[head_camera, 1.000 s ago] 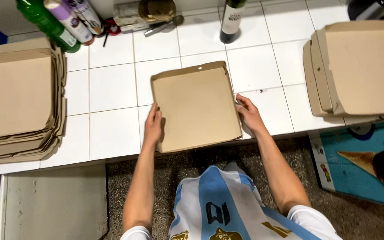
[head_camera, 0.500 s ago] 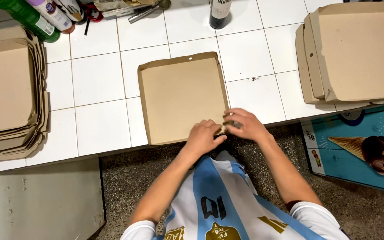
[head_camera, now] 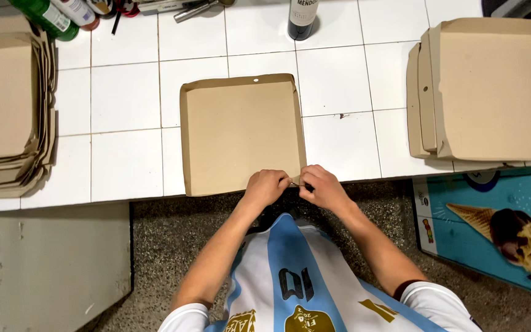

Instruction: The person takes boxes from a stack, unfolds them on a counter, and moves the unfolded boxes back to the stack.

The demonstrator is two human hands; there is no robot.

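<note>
A brown cardboard box tray (head_camera: 241,129) with raised edges lies flat on the white tiled counter (head_camera: 124,110), its near edge at the counter's front. My left hand (head_camera: 267,186) and my right hand (head_camera: 322,186) meet at the tray's near right corner, fingers pinched on the cardboard flap there. Both hands are closed on that corner, almost touching each other.
A stack of flat cardboard blanks (head_camera: 4,104) lies at the left. Folded box trays (head_camera: 487,92) are piled at the right. Bottles (head_camera: 50,15) and a dark bottle (head_camera: 303,17) stand along the back. A blue freezer lid (head_camera: 493,227) sits lower right.
My hands came from the tray's two sides to its near right corner and closed on the flap. The view has shifted slightly, with the tray now more central.
</note>
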